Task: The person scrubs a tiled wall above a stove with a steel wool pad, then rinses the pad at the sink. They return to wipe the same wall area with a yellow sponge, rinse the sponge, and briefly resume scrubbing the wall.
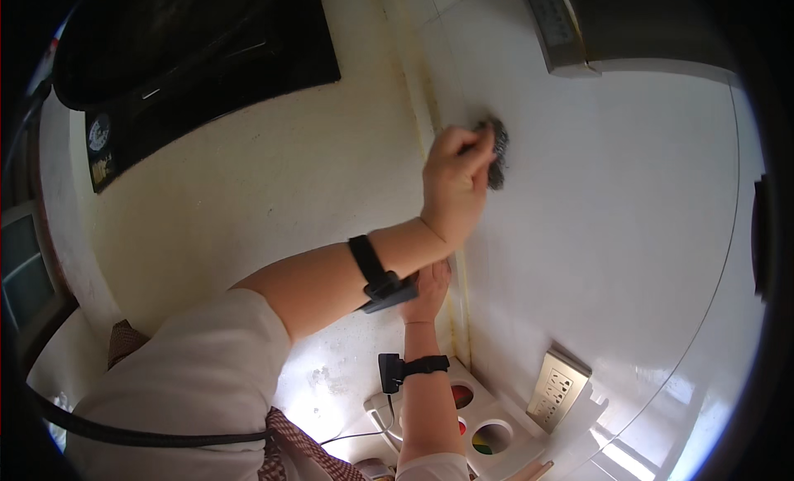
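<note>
My left hand [456,180] reaches across from the left and pinches a steel wool scourer [498,155] against the pale wall [595,208], just above the stained seam along the countertop [236,189]. The wool and fingertips look slightly blurred. Below the left forearm, my right hand [429,295] is by the countertop's back edge, close to the seam. The forearm hides part of it, and whether its fingers hold anything cannot be seen. Each wrist wears a black strap with a small black box.
A black glass cooktop [273,65] lies at the upper left, and a range hood [651,34] juts in at the upper right. Near the right forearm are a white holder with round openings [493,409] and a wall socket panel [558,391]. A thin cable [360,434] hangs from the right wrist's box.
</note>
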The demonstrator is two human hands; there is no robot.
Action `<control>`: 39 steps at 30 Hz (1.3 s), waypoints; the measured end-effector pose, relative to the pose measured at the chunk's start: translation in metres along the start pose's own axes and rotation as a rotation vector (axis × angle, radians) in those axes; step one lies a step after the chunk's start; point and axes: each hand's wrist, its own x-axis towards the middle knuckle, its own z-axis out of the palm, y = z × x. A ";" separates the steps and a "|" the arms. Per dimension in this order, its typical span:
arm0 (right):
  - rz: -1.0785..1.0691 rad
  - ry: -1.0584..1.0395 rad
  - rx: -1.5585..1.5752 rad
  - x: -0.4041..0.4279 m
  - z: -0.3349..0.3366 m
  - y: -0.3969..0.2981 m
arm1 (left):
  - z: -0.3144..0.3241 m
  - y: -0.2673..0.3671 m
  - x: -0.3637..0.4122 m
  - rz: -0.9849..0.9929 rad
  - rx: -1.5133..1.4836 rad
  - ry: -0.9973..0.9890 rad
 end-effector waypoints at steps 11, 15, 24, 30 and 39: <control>-0.117 0.036 -0.015 0.012 -0.006 -0.010 | -0.007 -0.037 0.043 0.033 0.048 0.063; -0.110 0.049 -0.016 0.011 -0.001 -0.006 | -0.013 -0.039 0.023 0.234 -0.012 -0.149; -0.126 0.028 0.022 0.013 -0.002 -0.012 | -0.003 -0.014 0.087 0.323 0.013 -0.012; -0.097 0.035 -0.029 0.013 -0.008 -0.012 | 0.000 -0.016 0.092 0.421 0.030 -0.040; -0.045 -0.036 0.032 -0.001 0.009 0.002 | -0.010 0.006 -0.026 0.286 -0.042 -0.211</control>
